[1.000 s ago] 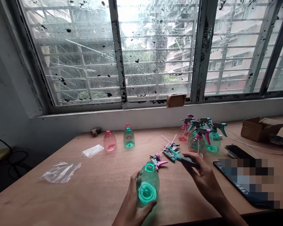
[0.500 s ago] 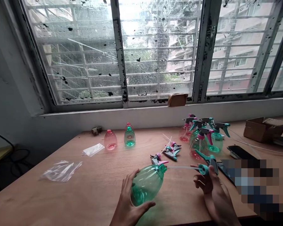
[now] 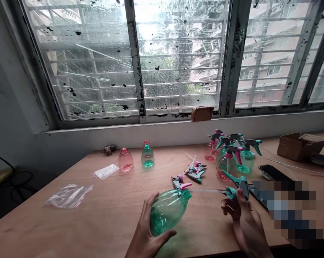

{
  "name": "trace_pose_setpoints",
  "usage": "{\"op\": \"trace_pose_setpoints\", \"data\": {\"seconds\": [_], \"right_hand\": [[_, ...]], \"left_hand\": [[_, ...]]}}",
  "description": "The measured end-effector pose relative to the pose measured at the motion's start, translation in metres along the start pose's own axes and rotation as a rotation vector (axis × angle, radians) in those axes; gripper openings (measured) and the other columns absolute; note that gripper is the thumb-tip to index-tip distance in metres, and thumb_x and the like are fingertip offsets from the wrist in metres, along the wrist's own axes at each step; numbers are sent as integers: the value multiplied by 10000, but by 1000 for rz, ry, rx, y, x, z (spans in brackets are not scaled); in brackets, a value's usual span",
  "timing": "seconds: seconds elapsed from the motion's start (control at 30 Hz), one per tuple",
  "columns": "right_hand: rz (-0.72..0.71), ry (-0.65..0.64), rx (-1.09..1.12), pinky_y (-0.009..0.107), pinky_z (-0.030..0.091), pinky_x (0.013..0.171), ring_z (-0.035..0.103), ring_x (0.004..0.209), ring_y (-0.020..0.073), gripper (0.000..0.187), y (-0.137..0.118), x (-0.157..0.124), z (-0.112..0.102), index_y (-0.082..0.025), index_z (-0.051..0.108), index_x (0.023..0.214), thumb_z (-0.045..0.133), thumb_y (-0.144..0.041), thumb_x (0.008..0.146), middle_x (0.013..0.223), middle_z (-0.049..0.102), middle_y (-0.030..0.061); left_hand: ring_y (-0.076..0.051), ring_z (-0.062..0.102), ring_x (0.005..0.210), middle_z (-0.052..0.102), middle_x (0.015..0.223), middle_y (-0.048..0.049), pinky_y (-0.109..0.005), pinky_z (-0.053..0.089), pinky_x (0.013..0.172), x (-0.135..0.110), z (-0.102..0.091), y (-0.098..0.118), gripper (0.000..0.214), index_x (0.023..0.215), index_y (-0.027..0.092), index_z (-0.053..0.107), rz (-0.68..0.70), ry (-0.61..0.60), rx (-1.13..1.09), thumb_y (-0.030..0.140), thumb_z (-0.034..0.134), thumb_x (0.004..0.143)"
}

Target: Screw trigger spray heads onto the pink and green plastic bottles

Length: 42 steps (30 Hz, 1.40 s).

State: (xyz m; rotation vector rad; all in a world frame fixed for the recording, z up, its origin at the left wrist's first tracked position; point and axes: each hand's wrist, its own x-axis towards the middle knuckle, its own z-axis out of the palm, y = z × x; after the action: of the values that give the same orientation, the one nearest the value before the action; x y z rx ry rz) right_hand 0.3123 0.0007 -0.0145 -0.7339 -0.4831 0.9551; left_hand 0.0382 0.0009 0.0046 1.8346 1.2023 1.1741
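Note:
My left hand (image 3: 151,229) is closed around a clear green spray bottle (image 3: 168,209), tilted with its threaded neck up and to the right. In my right hand (image 3: 244,218) is a teal and grey trigger spray head (image 3: 235,188), gripped between thumb and fingers. Its thin dip tube (image 3: 207,190) points left, and the tip is at the bottle's mouth; whether it is inside I cannot tell. Just behind the bottle lie several loose spray heads (image 3: 195,173) with pink or teal triggers.
Bottles with spray heads fitted (image 3: 228,161) stand at the back right, near a phone (image 3: 276,173) and an open cardboard box (image 3: 299,147). Topless pink (image 3: 126,161) and green bottles (image 3: 148,157) stand back left, by plastic bags (image 3: 70,196). A pixelated patch covers the right side.
My right hand and the spray head have shifted very slightly left, with the tube tip at the bottle mouth. The whole view has moved a little; both grips are unchanged.

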Motion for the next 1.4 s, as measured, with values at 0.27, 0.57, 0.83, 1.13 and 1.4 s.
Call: {"op": "trace_pose_setpoints", "data": {"seconds": [0.27, 0.57, 0.83, 1.13, 1.4], "right_hand": [[5, -63, -92, 189, 506, 503, 610, 575, 149, 241, 4, 1, -5, -240, 606, 838, 717, -453, 859, 578, 712, -25], [-27, -316, -252, 266, 538, 505, 685, 705, 212, 299, 3, -6, 1, -220, 628, 1059, 699, -439, 869, 987, 761, 90], [24, -457, -371, 264, 479, 412, 636, 553, 207, 391, 7, -6, 12, -158, 663, 1049, 704, -490, 844, 644, 696, 34], [110, -442, -401, 255, 505, 445, 603, 512, 166, 451, 11, -12, 23, -154, 618, 1069, 783, -454, 776, 623, 701, 11], [166, -409, -427, 195, 428, 416, 517, 432, 97, 462, 9, -11, 17, -165, 620, 1031, 816, -459, 733, 624, 696, -17]], "left_hand": [[-348, 459, 1353, 531, 1420, -107, -514, 275, 1185, 1, 3, -8, 799, 1388, 276, 453, -33, 59, -100, 246, 821, 679], [-346, 373, 1420, 399, 1532, -94, -539, 247, 1197, -2, 7, -17, 992, 1479, 344, 287, 8, 33, -126, 179, 822, 661], [-354, 332, 1448, 447, 1507, -96, -560, 217, 1213, 1, 6, 3, 892, 1419, 314, 419, 88, 29, 41, 187, 858, 653], [-342, 372, 1442, 399, 1556, -162, -490, 308, 1194, 8, 11, 3, 921, 1458, 226, 313, -84, -38, -248, 154, 803, 681], [-320, 423, 1413, 479, 1509, -139, -479, 306, 1203, 6, 10, 12, 931, 1472, 218, 317, -111, -105, -283, 142, 807, 684]]}}
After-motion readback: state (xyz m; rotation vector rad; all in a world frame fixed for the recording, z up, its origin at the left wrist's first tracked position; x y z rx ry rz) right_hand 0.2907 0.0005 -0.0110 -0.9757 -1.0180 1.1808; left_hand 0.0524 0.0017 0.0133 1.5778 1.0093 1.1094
